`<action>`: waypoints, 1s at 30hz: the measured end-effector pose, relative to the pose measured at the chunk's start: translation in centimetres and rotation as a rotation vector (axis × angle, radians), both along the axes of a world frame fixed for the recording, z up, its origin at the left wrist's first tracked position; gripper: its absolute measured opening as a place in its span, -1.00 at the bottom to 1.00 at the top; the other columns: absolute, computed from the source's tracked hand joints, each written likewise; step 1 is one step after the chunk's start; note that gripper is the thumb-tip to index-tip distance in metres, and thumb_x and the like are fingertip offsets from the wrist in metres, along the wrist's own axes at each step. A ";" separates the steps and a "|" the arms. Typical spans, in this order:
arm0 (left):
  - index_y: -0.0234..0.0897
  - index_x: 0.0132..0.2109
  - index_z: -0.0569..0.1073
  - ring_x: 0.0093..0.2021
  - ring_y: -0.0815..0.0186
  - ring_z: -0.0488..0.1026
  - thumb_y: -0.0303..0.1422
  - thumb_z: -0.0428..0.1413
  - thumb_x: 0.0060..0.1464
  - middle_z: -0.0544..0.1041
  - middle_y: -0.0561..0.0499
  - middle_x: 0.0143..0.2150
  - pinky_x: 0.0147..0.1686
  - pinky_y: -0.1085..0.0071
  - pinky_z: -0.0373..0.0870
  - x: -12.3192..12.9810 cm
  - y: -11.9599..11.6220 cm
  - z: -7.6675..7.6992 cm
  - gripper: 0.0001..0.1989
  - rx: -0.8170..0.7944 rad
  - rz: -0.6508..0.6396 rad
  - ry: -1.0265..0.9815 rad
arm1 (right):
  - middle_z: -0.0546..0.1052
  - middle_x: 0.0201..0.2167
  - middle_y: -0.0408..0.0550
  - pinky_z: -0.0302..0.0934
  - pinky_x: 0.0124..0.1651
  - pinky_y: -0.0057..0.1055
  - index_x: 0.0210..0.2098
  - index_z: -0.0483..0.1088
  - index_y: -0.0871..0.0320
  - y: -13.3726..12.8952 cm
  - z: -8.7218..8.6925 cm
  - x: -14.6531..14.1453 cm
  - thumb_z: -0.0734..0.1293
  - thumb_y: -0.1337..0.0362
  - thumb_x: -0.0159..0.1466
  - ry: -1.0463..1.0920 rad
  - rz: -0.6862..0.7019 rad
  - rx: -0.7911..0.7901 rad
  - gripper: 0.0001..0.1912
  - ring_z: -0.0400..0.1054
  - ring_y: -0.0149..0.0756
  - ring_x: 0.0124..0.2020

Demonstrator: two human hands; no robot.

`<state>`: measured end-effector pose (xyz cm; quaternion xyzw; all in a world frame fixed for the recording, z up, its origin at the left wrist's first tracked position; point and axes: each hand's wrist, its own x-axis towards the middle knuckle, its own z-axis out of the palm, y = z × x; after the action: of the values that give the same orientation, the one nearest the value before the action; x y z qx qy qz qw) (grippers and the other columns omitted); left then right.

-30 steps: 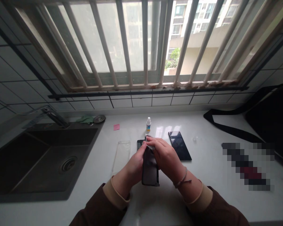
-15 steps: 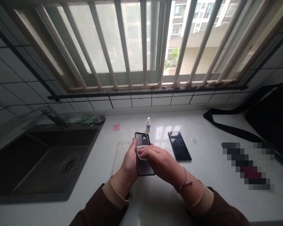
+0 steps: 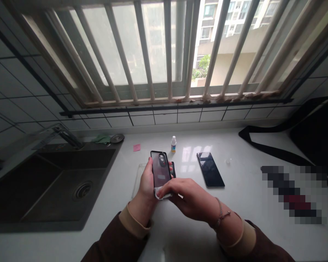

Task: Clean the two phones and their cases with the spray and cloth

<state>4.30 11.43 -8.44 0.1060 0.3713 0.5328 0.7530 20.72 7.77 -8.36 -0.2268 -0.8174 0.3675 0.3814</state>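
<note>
So, the biggest thing in view is a barred window (image 3: 164,47) looking out on an apartment block, with white tile wall (image 3: 30,87) below it. Under that runs a long white surface (image 3: 98,240), and a dark sink (image 3: 71,189) is set into its left side, with a faucet (image 3: 68,136) leaning over it and a round drain (image 3: 83,190) at the bottom. Over on the right there's a black bag (image 3: 317,123) with its strap (image 3: 270,149) lying across the surface, plus a pixelated blob (image 3: 293,194) that's too blurred to make out.

Right in the middle, the left hand (image 3: 147,185) is closed around a dark phone (image 3: 160,169), holding it tilted up off the surface, though it could just be a dark case, hard to say. The right hand (image 3: 188,196) pinches a small white wipe (image 3: 162,193) against the phone's lower edge. Partly hidden just behind the phone is another dark object (image 3: 173,169).

Nearby, a second phone (image 3: 210,169) lies screen up, a clear case (image 3: 140,178) sits by the left hand, and there's a little dropper bottle (image 3: 173,144), a pink sticky note (image 3: 137,147) and a green cloth (image 3: 102,138). The right wrist has a thin bracelet (image 3: 221,214).
</note>
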 end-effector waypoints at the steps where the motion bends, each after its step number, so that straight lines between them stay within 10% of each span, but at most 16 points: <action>1: -0.46 -0.12 0.60 -0.42 0.20 0.58 -0.02 -0.10 0.47 0.63 -0.22 -0.30 -0.38 0.31 0.58 0.0 0.0 -0.1 -0.41 0.006 0.004 0.012 | 0.71 -0.09 -0.08 0.51 0.08 -0.28 0.00 0.58 0.03 0.0 0.0 0.1 0.32 0.39 0.47 0.010 -0.015 -0.074 -0.77 0.63 -0.25 -0.06; 8: -0.46 -0.09 0.59 -0.34 0.13 0.61 -0.02 -0.16 0.48 0.63 -0.26 -0.26 -0.29 0.25 0.59 0.1 0.0 0.1 -0.38 -0.007 -0.118 -0.039 | 0.71 -0.16 0.05 0.55 -0.10 -0.26 -0.05 0.61 0.17 1.9 -1.0 1.0 0.42 0.04 0.42 0.483 -0.220 -0.703 -0.68 0.61 -0.21 -0.20; 11: -0.46 -0.03 0.58 -0.32 0.12 0.62 -0.04 -0.16 0.48 0.65 -0.29 -0.20 -0.34 0.26 0.58 0.0 -0.2 0.3 -0.40 -0.024 -0.217 0.014 | 0.71 -0.13 0.09 0.52 -0.03 -0.22 -0.02 0.61 0.19 3.1 -1.6 1.9 0.44 0.02 0.39 0.671 -0.582 -0.645 -0.63 0.61 -0.19 -0.16; 15: -0.48 0.00 0.59 -0.30 0.09 0.64 -0.05 -0.15 0.48 0.65 -0.33 -0.17 -0.34 0.22 0.61 0.2 -0.6 0.2 -0.40 0.003 -0.393 0.041 | 0.72 -0.16 0.08 0.52 -0.04 -0.18 0.01 0.63 0.17 3.4 -1.5 2.7 0.39 0.03 0.42 0.415 -0.848 -0.347 -0.63 0.60 -0.13 -0.16; 22: -0.43 -0.11 0.61 -0.45 0.16 0.60 -0.11 -0.12 0.49 0.63 -0.20 -0.35 -0.36 0.28 0.59 0.6 -0.7 -0.9 -0.46 -0.046 -0.428 -0.009 | 0.70 0.03 0.00 0.51 0.14 -0.13 0.07 0.59 0.02 1.9 -2.0 0.9 0.30 0.41 0.41 -0.041 -0.540 0.164 -0.66 0.62 -0.09 0.05; 30: -0.46 -0.27 0.59 -0.43 0.23 0.55 -0.05 -0.11 0.48 0.58 -0.18 -0.43 -0.32 0.37 0.55 0.2 -0.2 -0.2 -0.39 -0.100 -0.262 -0.056 | 0.69 0.01 -0.06 0.48 0.18 -0.22 0.05 0.53 0.00 0.8 -0.6 0.7 0.29 0.50 0.37 -0.023 -0.073 0.192 -0.63 0.59 -0.20 0.08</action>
<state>4.52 11.21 -8.68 0.1010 0.3593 0.4136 0.8304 21.39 8.54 -8.91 -0.2230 -0.8443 0.2705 0.4052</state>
